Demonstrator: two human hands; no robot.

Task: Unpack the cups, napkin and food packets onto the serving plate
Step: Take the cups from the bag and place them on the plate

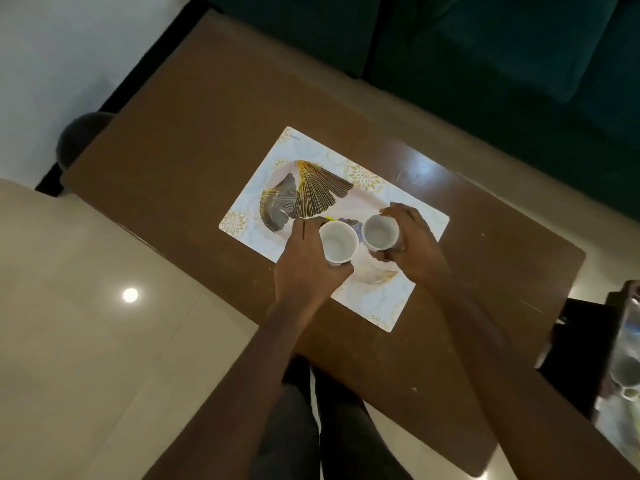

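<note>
Two white paper cups stand upright and side by side over the near end of a pale serving plate [277, 183] painted with gold and grey ginkgo leaves. My left hand [304, 259] wraps around the left cup [337, 242]. My right hand [414, 242] grips the right cup [379, 233]. Both cups look empty inside. A thin yellow strip shows just behind the left cup, too hidden to identify. No napkin or food packet is visible.
The plate lies on a white placemat [426, 216] with gold flowers, on a brown wooden table [194, 140]. A dark green sofa [502, 57] runs along the far side. A shiny bag [620, 368] sits at the right edge. Pale tiled floor lies to the left.
</note>
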